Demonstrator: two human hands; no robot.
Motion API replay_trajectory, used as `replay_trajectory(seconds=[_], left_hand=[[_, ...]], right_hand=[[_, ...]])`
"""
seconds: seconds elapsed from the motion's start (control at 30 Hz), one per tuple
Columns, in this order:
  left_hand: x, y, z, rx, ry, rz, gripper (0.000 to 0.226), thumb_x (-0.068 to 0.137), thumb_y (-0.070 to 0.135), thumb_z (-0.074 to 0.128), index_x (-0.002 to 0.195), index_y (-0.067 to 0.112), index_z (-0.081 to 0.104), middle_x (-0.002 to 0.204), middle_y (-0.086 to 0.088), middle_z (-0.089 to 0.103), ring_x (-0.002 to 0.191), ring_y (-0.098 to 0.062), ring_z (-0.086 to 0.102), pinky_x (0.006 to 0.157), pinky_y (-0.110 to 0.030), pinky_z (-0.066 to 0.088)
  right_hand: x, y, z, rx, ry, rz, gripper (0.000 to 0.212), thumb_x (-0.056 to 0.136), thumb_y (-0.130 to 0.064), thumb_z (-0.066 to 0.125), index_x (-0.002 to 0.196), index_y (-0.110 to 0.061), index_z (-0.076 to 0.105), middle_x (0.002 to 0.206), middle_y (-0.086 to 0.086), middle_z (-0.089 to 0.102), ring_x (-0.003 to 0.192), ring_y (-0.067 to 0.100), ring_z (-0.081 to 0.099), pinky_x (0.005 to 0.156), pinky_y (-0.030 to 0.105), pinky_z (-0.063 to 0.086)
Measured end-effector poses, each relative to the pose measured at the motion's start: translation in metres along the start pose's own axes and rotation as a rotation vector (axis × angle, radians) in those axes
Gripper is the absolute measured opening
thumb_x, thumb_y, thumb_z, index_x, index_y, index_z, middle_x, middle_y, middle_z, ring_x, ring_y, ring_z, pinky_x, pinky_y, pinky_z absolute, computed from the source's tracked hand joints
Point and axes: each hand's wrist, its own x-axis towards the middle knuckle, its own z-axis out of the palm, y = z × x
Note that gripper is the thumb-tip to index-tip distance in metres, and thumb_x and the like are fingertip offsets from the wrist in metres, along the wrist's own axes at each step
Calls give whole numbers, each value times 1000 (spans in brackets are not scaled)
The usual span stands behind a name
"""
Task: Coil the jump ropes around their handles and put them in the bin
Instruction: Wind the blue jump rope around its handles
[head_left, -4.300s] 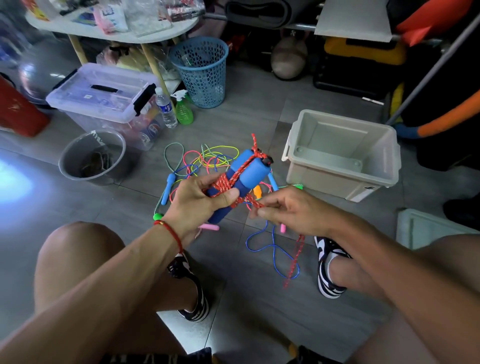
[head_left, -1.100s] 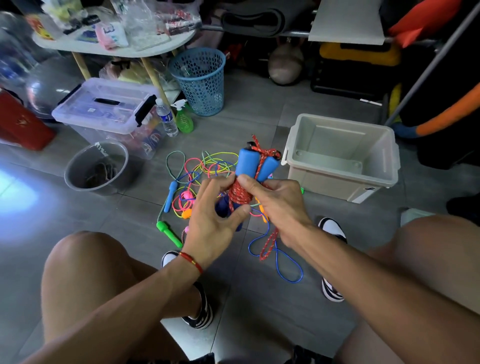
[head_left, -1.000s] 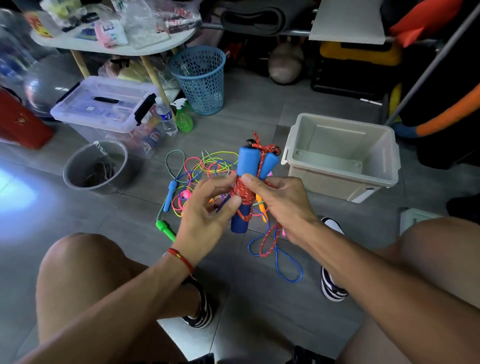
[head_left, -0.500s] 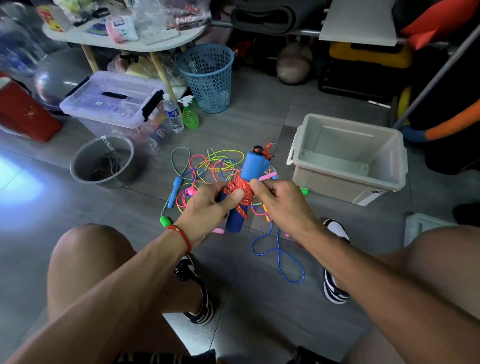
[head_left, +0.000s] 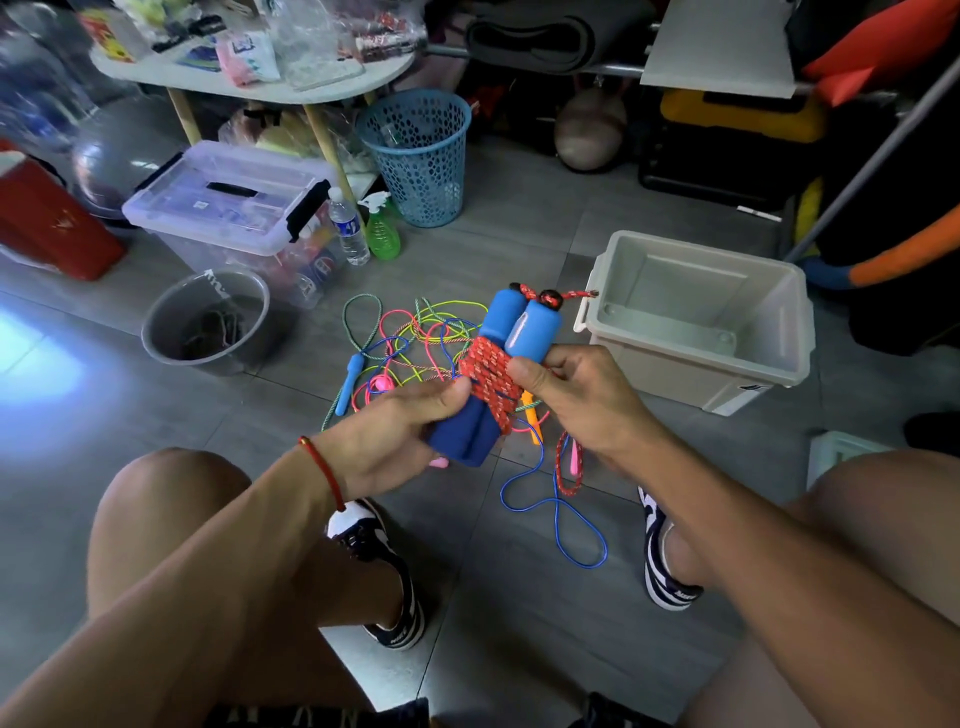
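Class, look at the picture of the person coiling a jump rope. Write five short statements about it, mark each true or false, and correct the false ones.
1. The red rope is wound around two blue handles held side by side. True.
2. The beige bin already holds coiled ropes. False: nothing shows inside it.
3. The left hand grips the lower ends of the handles. True.
4. All of the red rope is wound up. False: a short loop hangs below the right hand.
5. The tangled ropes lie in the blue mesh basket. False: they lie on the floor.
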Motion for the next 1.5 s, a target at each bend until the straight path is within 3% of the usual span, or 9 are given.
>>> replay_trajectory(seconds=[0.3,0.4,0.6,0.7,0.83,0.93,1.17,1.33,1.5], left_hand=[[12,-7,12,419,286,256,30,84,36,73,113,28,70,102,-15,71,91,-23,65,83,-61,58],[22,-15,9,698,413,347,26,85,35,73,110,31,70,85,2,71,72,-11,58,73,-41,57],[28,-31,13,1125,660,543,55,81,42,76,133,32,61,95,2,63,89,-19,57,82,-34,48],[27,-34,16,1300,717,626,74,78,57,73,145,32,52,110,2,59,100,-21,55,88,-31,45],[21,-11,10,977,520,542,68,80,56,72,142,32,56,116,9,62,105,-5,60,85,-7,43],[14,1,6,595,290,269,39,86,45,76,115,22,69,93,11,71,77,1,62,64,-21,52],[16,-1,10,882,614,282,25,85,38,79,100,20,68,81,2,70,64,-3,65,45,-13,47],[28,-12,21,1187,770,430,40,85,40,77,108,10,61,98,-8,68,86,-34,64,69,-37,45],[20,-19,26,1030,596,538,51,88,48,69,121,14,51,103,4,63,89,-16,60,70,-27,38]], right_hand=[[-3,2,16,-318,188,93,56,100,-49,55,60,-9,57,53,7,51,54,16,42,57,39,37],[-8,0,29,-316,146,289,59,100,-51,51,60,-8,52,53,0,46,55,21,46,59,35,34],[-13,-12,34,14,125,357,46,90,-61,63,68,-20,62,41,-19,45,38,-1,43,51,20,34],[-10,-9,33,108,194,315,46,87,-60,67,86,-15,75,70,-5,73,55,0,56,68,36,55],[-8,-13,18,103,47,235,45,90,-58,66,95,-16,79,86,10,77,77,9,63,85,53,57],[-8,-17,10,140,-115,122,19,100,-25,61,105,-14,75,83,-9,77,77,-2,67,76,17,54],[-13,-2,24,-115,124,177,37,98,-44,62,83,-14,77,65,0,64,58,6,45,60,30,37],[-9,-8,40,-11,260,336,49,89,-54,68,80,-6,75,62,0,56,56,10,43,59,31,38],[-4,-10,33,131,342,261,39,88,-43,75,79,-5,75,72,17,68,66,19,52,60,44,47]])
